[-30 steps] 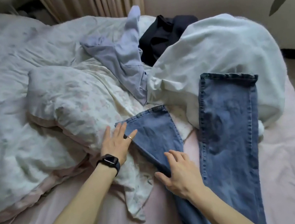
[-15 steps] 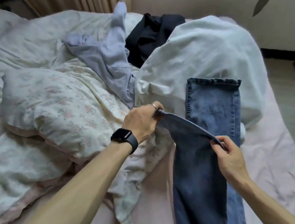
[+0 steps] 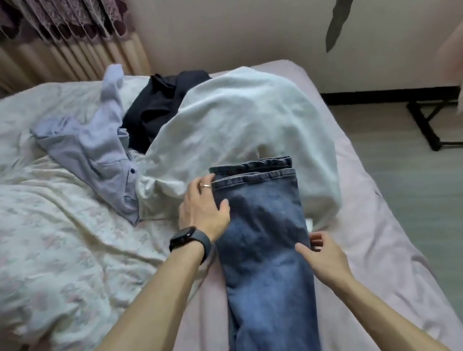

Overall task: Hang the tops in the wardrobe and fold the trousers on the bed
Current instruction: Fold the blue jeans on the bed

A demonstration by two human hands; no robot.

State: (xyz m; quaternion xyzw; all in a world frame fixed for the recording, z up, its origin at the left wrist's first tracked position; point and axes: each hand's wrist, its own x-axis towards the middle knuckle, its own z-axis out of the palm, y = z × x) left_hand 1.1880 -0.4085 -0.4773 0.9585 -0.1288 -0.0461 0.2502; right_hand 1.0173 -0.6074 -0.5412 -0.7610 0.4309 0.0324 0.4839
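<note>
Lying lengthwise: jeans on bed

Jeans (image 3: 265,258) on the pink bed (image 3: 376,245), long axis running away from the camera, hems at the far end resting on a white top (image 3: 236,123). Legs stacked, hems nearly aligned. Faded blue denim. Left hand (image 3: 202,210) flat, fingers spread on the left edge; right hand (image 3: 325,260) open, touching the right edge.
</note>
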